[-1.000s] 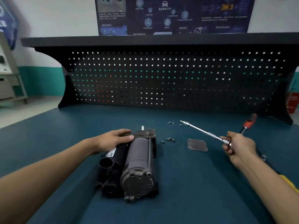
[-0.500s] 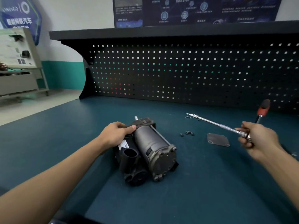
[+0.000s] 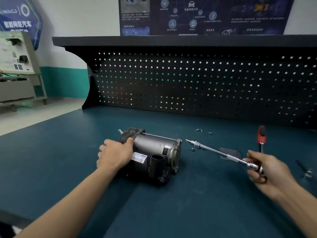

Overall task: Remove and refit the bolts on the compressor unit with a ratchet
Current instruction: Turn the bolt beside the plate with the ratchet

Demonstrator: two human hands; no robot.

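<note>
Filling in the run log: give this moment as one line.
left hand: holds compressor unit | right hand: grips ratchet, tip beside unit's end | loose bolts, plate: on bench

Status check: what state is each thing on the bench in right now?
Compressor: lying on bench, held.
Left hand: grips compressor.
Right hand: holds ratchet.
Ratchet: raised, tip short of compressor.
Bolts: loose on bench.
Plate: flat on bench.
Screwdriver: lying on bench.
</note>
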